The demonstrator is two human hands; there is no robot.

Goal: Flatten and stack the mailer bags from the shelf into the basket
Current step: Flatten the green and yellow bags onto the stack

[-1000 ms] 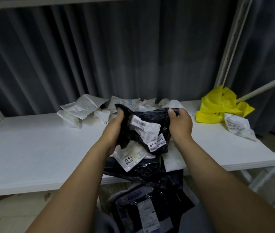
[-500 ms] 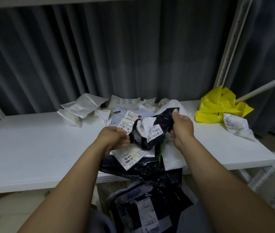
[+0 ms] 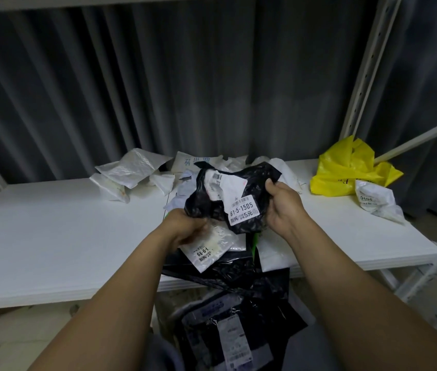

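Crumpled black plastic mailer bag (image 3: 232, 195) with white shipping labels is being held up between both hands, hanging just above the near middle of the white shelf board (image 3: 51, 236), over a loose heap of other bags. The left hand (image 3: 185, 227) is pinching the bag's lower left corner, fingers curled shut on the film and partly blurred, while the right hand (image 3: 282, 207) is gripping the right edge with the thumb pressing on top near the upper right corner. The bag's long axis is running roughly left to right and rising toward the far right, so the two hands are sitting at opposite ends of it, about equally close to the person. That is the relation the coming move seems to turn on: pulling the hands apart along that axis would likely draw the wrinkles flat. A white label reading 81-5-1505 (image 3: 242, 213) is facing the camera near the right hand. Beneath the left hand a white mailer with a printed label (image 3: 212, 249) is lying on the heap, and further black bags (image 3: 228, 328) are sitting lower and nearer, below the shelf edge, probably where the basket is, though no rim is showing. A yellow plastic bag (image 3: 345, 170) is resting at the far right of the shelf, well apart from the hands.
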